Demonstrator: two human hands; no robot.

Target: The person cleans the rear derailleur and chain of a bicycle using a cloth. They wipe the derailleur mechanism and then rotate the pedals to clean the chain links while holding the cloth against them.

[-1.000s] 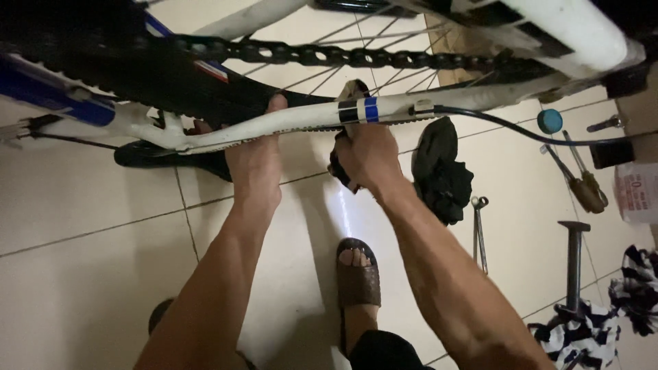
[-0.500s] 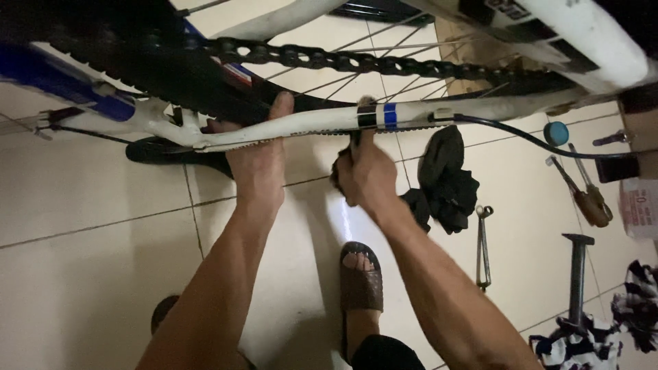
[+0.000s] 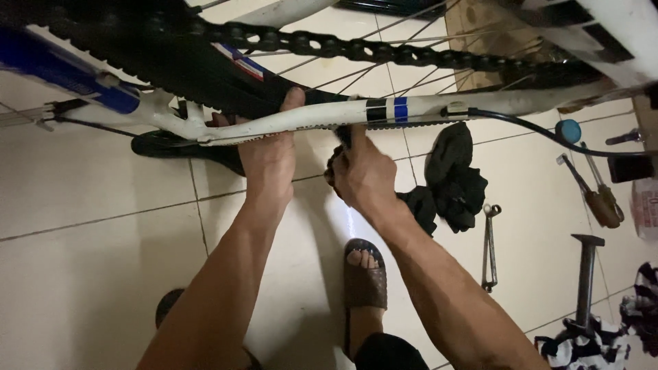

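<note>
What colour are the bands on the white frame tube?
Black and blue bands on the white frame tube, head view.

The single head-worn camera looked steeply down, close over both forearms, at the white bicycle frame tube (image 3: 411, 109) and tiled floor (image 3: 89, 199), its dim edges perhaps hiding detail.

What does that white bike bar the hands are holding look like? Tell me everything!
The white frame tube looks like painted metal, with black and blue bands and a black cable clipped near its right end. It runs nearly level, sloping a little, just below the chain. The left hand grips it; the right hand presses a dark rag against its underside.
</note>
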